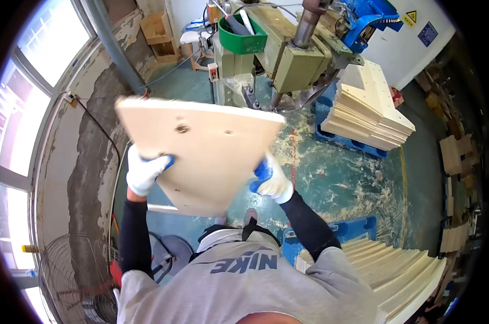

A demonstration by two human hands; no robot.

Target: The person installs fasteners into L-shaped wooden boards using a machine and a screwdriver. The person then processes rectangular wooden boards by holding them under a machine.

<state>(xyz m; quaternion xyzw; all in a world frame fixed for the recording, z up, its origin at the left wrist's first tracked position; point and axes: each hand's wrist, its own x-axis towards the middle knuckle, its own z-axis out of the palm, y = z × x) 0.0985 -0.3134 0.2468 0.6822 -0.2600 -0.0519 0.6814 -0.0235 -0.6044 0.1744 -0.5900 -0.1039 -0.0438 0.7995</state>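
Observation:
A pale wooden board (206,148) with several drilled holes is held up in front of my body, tilted, its upper edge a little blurred. My left hand (146,170), in a white glove with blue fingertips, grips the board's left edge with the thumb on the near face. On the opposite edge my right hand (271,179), gloved the same way, is closed around the wood. Its fingers are partly hidden behind the board.
Ahead stands a green machine (301,65) with a green tool bin (243,40). Stacked boards (363,108) sit on a blue pallet (322,110) at the right; another board stack (395,270) is lower right. A wire fan (71,270) stands lower left, by the windows.

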